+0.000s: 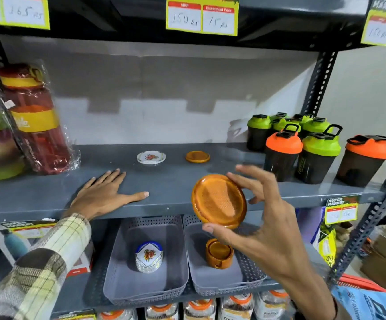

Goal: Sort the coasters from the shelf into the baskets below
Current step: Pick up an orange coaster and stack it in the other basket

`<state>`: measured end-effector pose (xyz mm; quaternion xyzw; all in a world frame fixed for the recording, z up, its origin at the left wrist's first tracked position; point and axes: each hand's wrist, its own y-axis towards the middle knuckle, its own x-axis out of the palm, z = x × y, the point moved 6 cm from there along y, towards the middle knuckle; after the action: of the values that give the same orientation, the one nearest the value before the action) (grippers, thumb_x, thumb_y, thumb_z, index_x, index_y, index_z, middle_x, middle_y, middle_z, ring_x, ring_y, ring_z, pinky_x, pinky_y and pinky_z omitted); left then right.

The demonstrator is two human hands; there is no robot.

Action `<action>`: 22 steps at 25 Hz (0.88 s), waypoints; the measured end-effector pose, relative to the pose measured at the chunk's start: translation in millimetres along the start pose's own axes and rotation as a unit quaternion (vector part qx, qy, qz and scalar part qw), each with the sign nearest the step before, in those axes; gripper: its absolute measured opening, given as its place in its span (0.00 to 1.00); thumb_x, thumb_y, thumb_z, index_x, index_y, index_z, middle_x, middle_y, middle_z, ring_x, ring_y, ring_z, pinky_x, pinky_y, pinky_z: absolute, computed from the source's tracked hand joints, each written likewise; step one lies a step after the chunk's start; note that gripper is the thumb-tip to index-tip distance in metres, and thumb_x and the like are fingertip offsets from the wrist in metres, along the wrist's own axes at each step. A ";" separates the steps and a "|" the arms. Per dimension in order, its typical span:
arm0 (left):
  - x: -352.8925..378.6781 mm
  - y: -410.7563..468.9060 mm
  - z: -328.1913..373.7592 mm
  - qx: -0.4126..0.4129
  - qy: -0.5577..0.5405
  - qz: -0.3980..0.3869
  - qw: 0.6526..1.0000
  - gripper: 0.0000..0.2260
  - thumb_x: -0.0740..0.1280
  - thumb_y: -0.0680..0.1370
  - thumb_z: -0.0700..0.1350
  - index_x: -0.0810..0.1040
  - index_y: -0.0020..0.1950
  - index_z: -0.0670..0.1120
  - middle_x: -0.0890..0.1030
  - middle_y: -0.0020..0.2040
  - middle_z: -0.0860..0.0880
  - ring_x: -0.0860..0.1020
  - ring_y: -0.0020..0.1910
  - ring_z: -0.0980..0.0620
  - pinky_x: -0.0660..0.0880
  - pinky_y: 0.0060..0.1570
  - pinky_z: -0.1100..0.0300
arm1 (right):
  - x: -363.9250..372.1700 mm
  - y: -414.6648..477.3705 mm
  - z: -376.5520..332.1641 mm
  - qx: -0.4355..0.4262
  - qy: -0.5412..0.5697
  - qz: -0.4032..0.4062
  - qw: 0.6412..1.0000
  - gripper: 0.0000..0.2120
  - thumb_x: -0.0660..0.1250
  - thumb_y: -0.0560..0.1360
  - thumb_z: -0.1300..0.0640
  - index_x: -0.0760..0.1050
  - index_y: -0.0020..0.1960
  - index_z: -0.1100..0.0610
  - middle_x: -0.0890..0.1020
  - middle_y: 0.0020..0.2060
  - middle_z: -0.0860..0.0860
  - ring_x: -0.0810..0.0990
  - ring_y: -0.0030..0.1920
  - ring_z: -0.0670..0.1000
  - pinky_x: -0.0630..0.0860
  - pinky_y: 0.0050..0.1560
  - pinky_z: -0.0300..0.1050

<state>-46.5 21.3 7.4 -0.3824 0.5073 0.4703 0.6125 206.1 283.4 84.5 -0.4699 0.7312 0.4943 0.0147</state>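
My right hand point(263, 218) grips an orange round coaster point(218, 200) by its edges, tilted, in front of the shelf edge and above the right grey basket point(201, 282). That basket holds an orange coaster holder with coasters point(218, 252). The left grey basket point(118, 273) holds a stack of white floral coasters point(149, 256). On the grey shelf point(175, 181) lie a white floral coaster point(151, 157) and a second orange coaster point(197, 156). My left hand point(105, 192) rests flat on the shelf, fingers spread, holding nothing.
Shaker bottles with green and orange lids point(312, 146) crowd the shelf's right end. Wrapped red and yellow bottles point(32, 116) stand at the left. Price tags hang from the shelf above. Boxed bottles point(26, 241) sit left of the baskets, jars point(199, 308) below them.
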 end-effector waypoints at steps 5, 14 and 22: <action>0.0 2.5 -0.3 -0.001 0.001 0.003 1.000 0.63 0.45 0.55 0.88 0.49 0.83 0.53 0.46 0.83 0.57 0.45 0.81 0.57 0.42 0.79 0.51 | 49.2 -54.3 82.9 0.128 0.003 -0.100 0.987 0.37 0.78 0.57 0.30 0.67 0.62 0.36 0.78 0.57 0.33 0.78 0.59 0.40 0.76 0.56 0.36; -1.8 6.5 -1.4 0.000 -0.014 0.027 1.000 0.63 0.47 0.54 0.88 0.52 0.82 0.55 0.50 0.83 0.58 0.48 0.81 0.59 0.45 0.79 0.52 | 150.1 -103.0 271.4 0.334 -0.023 -0.171 0.927 0.39 0.74 0.52 0.24 0.67 0.56 0.39 0.84 0.51 0.40 0.85 0.53 0.47 0.79 0.51 0.37; -3.7 11.4 -5.1 0.001 -0.012 0.068 0.998 0.60 0.46 0.54 0.88 0.58 0.80 0.58 0.55 0.81 0.61 0.53 0.80 0.57 0.50 0.77 0.48 | 189.2 -100.4 331.1 0.385 -0.124 -0.226 0.886 0.42 0.75 0.57 0.30 0.61 0.64 0.40 0.80 0.56 0.51 0.80 0.55 0.57 0.79 0.53 0.52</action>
<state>-59.0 18.8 10.1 -0.3409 0.5256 0.5145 0.5855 24.3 393.0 -247.8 -0.5149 0.7300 0.2112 0.3966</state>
